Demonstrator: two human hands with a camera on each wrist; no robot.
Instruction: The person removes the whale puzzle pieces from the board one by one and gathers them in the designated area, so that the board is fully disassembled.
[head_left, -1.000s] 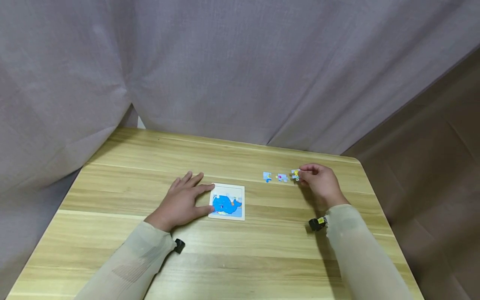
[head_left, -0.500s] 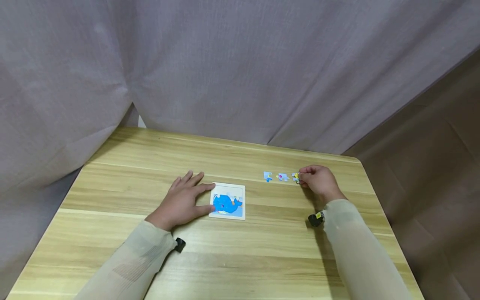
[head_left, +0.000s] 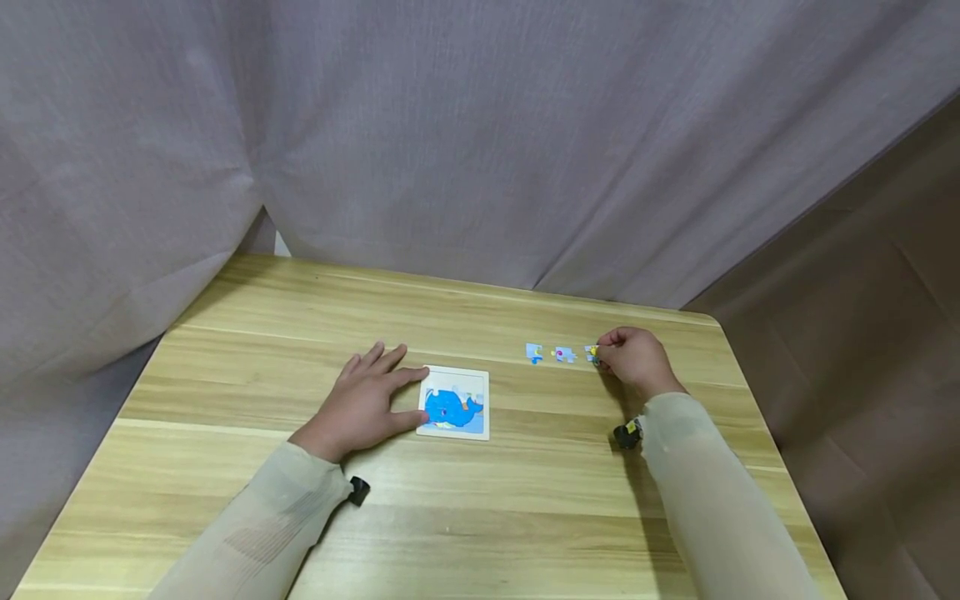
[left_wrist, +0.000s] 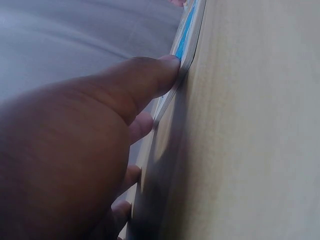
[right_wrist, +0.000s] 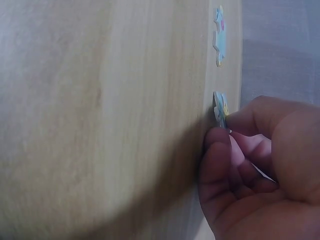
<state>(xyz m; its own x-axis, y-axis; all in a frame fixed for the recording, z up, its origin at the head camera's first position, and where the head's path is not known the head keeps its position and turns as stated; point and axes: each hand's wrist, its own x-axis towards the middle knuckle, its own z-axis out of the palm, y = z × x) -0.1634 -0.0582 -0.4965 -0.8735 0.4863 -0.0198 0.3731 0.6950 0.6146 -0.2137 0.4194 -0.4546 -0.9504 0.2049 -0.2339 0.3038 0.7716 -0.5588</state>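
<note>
In the head view, my left hand (head_left: 363, 408) lies with fingers spread at the left side of a square whale puzzle board (head_left: 486, 408). Its thumb and forefinger touch the board's left edge; the left wrist view shows the thumb (left_wrist: 167, 70) pressing on the rim. Farther right, my right hand (head_left: 637, 362) pinches a small jigsaw piece (right_wrist: 220, 107), blue and yellow, between thumb and fingertips. The fingers hide part of that piece. Two more pieces lie left of it in a row: a pale blue one (head_left: 565, 355) with a pink spot, and another (head_left: 533, 350) with a blue tab.
A wood-grain table (head_left: 450, 517) bears everything. Grey curtain cloth (head_left: 465, 150) hangs along its far edge and left side, with a brown cloth (head_left: 847, 333) at the right. Each wrist carries a small black camera, such as the right one (head_left: 627, 433).
My right hand and wrist have shifted slightly left, still pinching the piece at the row's right end. Less of that piece shows now. The left hand and the board have stayed put.
</note>
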